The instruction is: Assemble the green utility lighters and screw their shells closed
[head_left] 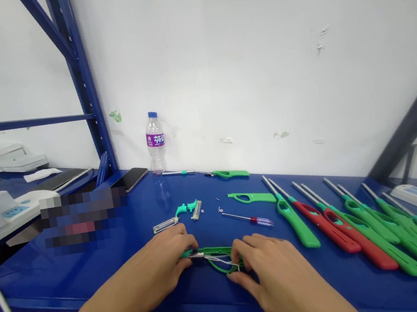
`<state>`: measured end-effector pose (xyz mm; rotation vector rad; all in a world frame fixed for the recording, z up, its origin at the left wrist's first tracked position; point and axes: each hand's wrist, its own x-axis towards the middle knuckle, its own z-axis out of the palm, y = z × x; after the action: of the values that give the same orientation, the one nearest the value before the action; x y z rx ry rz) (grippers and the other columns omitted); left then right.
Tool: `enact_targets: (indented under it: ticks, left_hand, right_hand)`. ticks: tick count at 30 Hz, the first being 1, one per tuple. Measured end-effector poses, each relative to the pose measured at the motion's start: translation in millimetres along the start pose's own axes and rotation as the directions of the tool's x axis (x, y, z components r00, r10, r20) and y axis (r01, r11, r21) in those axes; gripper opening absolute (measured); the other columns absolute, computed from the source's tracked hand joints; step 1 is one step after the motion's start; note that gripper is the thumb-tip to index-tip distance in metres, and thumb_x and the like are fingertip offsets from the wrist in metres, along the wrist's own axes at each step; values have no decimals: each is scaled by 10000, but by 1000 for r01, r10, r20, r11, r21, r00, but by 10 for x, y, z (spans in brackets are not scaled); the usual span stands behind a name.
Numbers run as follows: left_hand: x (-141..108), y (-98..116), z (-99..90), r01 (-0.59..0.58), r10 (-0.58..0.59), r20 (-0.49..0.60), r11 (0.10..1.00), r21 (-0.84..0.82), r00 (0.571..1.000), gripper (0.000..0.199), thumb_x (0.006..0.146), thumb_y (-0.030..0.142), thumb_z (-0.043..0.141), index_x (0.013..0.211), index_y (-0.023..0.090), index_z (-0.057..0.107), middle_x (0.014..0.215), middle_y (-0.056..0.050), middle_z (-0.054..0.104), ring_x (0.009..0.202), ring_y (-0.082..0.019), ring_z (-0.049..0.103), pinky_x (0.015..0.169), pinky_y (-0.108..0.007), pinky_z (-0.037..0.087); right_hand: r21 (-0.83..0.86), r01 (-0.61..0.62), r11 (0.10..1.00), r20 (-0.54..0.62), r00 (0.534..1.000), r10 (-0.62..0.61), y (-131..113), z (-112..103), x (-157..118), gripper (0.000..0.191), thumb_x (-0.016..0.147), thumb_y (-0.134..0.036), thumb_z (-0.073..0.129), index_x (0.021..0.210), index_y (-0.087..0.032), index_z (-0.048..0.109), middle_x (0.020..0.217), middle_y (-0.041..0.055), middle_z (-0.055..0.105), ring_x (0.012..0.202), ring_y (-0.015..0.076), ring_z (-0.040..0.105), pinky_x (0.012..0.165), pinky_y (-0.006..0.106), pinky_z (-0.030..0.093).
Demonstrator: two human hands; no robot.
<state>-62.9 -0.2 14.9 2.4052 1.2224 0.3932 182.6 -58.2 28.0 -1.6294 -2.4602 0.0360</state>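
Observation:
Near the table's front edge lies an opened green gas lighter handle (211, 250), its inside facing up, with thin whitish wires (220, 260) running across it. My left hand (161, 258) is closed on the lighter's front end, at a teal collar (186, 254) and a short visible piece of metal tube. My right hand (268, 262) pinches the handle's other side, fingertips at the wires; its grip hides that end. Just beyond lie two clear fuel tanks (166, 225), two teal triggers (181, 210) and a screwdriver (261, 221) with a red and purple handle.
Several green and red lighters (298, 221) lie in a row at right. Toward the wall are a green half-shell (252, 197), another shell (231, 173) with a metal tube, a bottle (156, 143) and a phone (136, 178). A power strip (23, 209) stands left, beside a pixelated patch.

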Motion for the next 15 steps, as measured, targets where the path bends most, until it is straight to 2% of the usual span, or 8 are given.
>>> enact_targets:
  ticks: [4, 10, 15]
  left_hand:
    - [-10, 40, -34, -22, 22, -31, 1000, 2, 999, 229, 958, 171, 578, 1086, 302, 715, 1110, -11, 650, 1042, -215, 651, 908, -329, 470]
    - [-8, 99, -75, -45, 44, -82, 999, -11, 996, 173, 1013, 239, 542, 1044, 306, 698, 1117, 1, 643, 1003, -191, 654, 839, -292, 476]
    - [54, 51, -46, -55, 57, -94, 998, 27, 994, 194, 1008, 188, 513, 1043, 275, 683, 1122, -22, 629, 1025, -214, 640, 852, -310, 468]
  right_hand:
    - [33, 26, 999, -25, 999, -25, 25, -23, 7, 156, 937, -165, 735, 884, -241, 609, 896, -3, 708, 833, 245, 707, 682, 341, 424]
    - [136, -26, 990, -125, 991, 43, 126, -27, 9, 107, 1037, -265, 598, 942, -266, 550, 843, -19, 708, 752, 240, 703, 653, 323, 397]
    - [195, -17, 981, -126, 991, 42, 164, 29, 55, 74, 1064, -280, 563, 993, -284, 543, 860, -41, 727, 782, 237, 717, 657, 312, 383]
